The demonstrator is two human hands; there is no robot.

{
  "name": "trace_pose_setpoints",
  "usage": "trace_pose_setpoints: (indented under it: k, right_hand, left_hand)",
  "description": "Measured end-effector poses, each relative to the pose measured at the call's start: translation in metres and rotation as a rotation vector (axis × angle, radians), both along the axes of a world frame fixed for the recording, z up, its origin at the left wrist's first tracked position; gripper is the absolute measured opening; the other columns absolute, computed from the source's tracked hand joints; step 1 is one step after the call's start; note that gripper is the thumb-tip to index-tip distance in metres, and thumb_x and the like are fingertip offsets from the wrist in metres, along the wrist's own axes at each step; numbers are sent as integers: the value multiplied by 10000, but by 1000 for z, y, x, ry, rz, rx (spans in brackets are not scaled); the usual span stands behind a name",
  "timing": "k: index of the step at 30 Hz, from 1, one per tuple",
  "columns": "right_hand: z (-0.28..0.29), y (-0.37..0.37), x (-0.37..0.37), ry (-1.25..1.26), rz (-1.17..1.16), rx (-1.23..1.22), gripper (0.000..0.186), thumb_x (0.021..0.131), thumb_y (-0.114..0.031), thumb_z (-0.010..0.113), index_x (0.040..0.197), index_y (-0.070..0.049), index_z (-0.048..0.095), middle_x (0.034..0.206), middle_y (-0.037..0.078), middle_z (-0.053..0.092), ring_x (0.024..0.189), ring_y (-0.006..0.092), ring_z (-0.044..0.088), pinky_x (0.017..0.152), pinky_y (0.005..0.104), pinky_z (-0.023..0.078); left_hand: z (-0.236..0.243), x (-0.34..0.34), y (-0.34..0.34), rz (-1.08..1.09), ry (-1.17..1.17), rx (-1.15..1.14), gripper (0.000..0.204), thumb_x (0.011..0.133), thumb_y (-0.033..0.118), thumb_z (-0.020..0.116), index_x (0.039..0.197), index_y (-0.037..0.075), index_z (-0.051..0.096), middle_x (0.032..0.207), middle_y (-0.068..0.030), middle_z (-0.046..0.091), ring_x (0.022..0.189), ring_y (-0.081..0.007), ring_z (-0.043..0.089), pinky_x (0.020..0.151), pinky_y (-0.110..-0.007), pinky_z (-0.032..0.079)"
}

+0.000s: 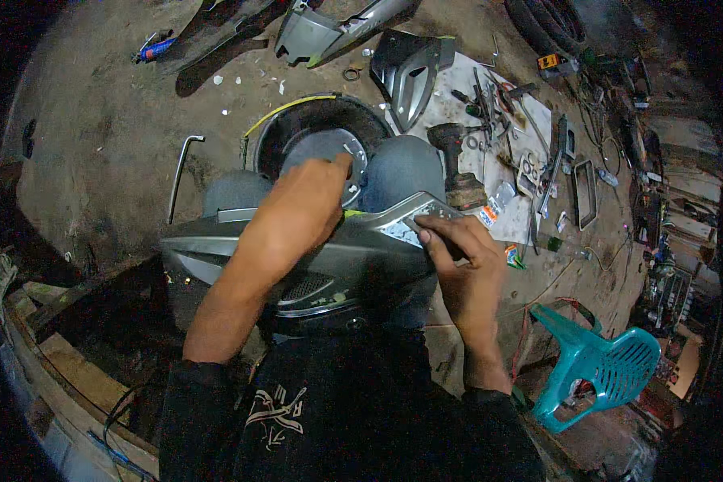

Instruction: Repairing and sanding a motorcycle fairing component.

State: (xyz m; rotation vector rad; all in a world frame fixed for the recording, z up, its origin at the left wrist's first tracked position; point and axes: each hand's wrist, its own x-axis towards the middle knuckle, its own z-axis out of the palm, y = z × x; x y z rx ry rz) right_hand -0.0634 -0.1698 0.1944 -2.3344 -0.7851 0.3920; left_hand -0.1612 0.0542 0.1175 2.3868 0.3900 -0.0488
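Note:
A dark grey motorcycle body panel (345, 249) lies across my lap. My right hand (466, 249) grips its raised right end, thumb and fingers beside a pale, speckled patch. My left arm reaches over the panel, and my left hand (317, 189) is above a round black basin (269, 132) with greyish liquid and white bits in it. The fingers of that hand are curled closed; what they hold, if anything, is hidden. The basin stands just beyond the panel, by my knees, with a yellow strip along part of its rim.
A cordless drill (451, 157) stands right of my knee, beside a pale sheet (458, 80) strewn with hand tools. An L-shaped wrench (183, 173) lies left of the basin. More body panels (317, 36) lie farther off. A teal plastic chair (566, 361) is at the lower right.

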Motion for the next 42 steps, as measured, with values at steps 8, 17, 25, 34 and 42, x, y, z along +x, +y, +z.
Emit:
trace_pose_setpoints:
  k: [8, 17, 25, 34, 42]
  right_hand:
    - [-8, -2, 0, -82, 13, 89, 202, 921, -46, 794, 1116, -86, 828, 933, 93, 741, 857, 205, 710, 784, 321, 548]
    - [-13, -2, 0, -58, 99, 103, 240, 903, -22, 798, 1134, -81, 827, 847, 82, 656, 746, 200, 636, 679, 325, 504]
    - [-14, 2, 2, -44, 154, 87, 266, 899, -10, 794, 1142, -112, 832, 847, 76, 649, 746, 179, 640, 663, 318, 507]
    - [-15, 6, 2, 28, 164, 67, 206, 912, -42, 784, 1107, -95, 826, 822, 97, 656, 699, 216, 649, 627, 341, 516]
    - [-11, 13, 3, 18, 184, 95, 176, 896, -52, 803, 1067, -70, 838, 775, 75, 671, 658, 168, 627, 607, 309, 483]
  left_hand:
    - [9, 3, 1, -15, 45, -34, 345, 841, -71, 613, 1181, -22, 650, 944, -299, 734, 956, -487, 723, 875, -572, 571]
    - [11, 4, -1, 10, 64, -50, 384, 823, -77, 624, 1203, -22, 645, 1004, -314, 734, 993, -497, 716, 902, -590, 563]
    - [15, 7, 2, -8, 134, -58, 368, 840, -55, 628, 1205, -13, 630, 972, -303, 729, 975, -497, 713, 856, -606, 543]
    - [2, 5, 0, 2, 58, -2, 373, 843, -66, 621, 1212, -20, 645, 917, -296, 724, 936, -505, 713, 868, -601, 561]
    - [4, 2, 0, -1, 27, -11, 389, 829, -81, 612, 1212, -27, 643, 939, -311, 723, 957, -506, 711, 876, -597, 560]
